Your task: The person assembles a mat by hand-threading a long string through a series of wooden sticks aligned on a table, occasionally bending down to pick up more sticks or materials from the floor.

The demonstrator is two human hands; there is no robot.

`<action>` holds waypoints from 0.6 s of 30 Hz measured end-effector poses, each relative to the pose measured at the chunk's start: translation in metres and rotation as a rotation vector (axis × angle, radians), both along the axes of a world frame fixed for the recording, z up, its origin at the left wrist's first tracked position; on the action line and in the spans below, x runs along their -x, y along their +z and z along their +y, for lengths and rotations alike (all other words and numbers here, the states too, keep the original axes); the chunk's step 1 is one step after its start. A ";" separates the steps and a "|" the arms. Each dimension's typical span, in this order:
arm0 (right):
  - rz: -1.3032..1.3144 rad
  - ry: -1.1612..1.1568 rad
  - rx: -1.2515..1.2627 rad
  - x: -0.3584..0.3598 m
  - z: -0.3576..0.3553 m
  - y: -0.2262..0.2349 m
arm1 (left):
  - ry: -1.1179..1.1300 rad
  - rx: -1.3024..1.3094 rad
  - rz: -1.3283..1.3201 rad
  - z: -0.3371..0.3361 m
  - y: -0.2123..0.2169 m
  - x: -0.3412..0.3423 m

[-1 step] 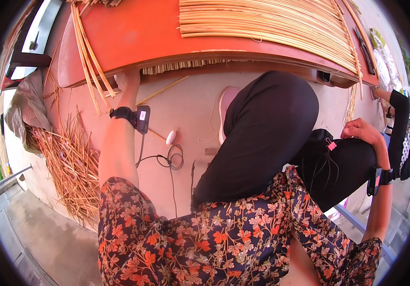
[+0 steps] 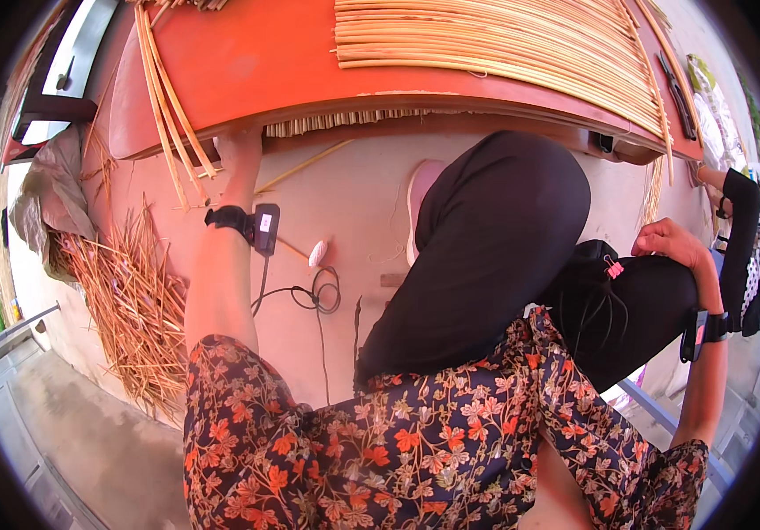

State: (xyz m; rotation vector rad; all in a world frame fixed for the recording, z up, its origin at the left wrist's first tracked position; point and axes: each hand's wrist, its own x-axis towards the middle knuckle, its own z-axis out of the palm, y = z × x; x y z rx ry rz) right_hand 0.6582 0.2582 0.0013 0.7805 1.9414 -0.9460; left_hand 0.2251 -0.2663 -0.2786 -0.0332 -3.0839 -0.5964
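Strips (image 2: 168, 106) of split cane, a loose bunch, lie across the left end of the orange table (image 2: 256, 62) and hang over its near edge. A wide mat (image 2: 504, 44) of the same strips covers the table's right half. Under the left corner a heap of straw (image 2: 128, 300) lies on the floor. The left hand (image 2: 240, 150) reaches up to the table's near edge just beside the hanging strips; its fingers are hidden, so their state cannot be told. The right hand (image 2: 672, 243) rests loosely curled on the black-clad knee (image 2: 636, 291), holding nothing.
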 end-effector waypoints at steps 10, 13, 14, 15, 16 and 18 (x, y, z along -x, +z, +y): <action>0.025 0.152 0.002 0.011 -0.018 -0.004 | -0.314 0.046 -0.290 -0.084 -0.076 -0.246; 0.026 0.172 0.028 0.013 -0.008 -0.014 | -0.151 0.032 -0.278 -0.077 -0.090 -0.279; 0.017 0.152 0.024 0.012 -0.007 -0.017 | -0.069 0.002 -0.264 -0.076 -0.092 -0.282; 0.004 0.133 0.024 0.013 -0.008 -0.017 | -0.065 0.004 -0.262 -0.077 -0.092 -0.284; 0.005 0.135 0.026 0.012 -0.010 -0.017 | -0.060 0.010 -0.237 -0.078 -0.091 -0.286; 0.004 0.126 0.016 0.010 -0.014 -0.014 | -0.059 0.014 -0.211 -0.075 -0.086 -0.284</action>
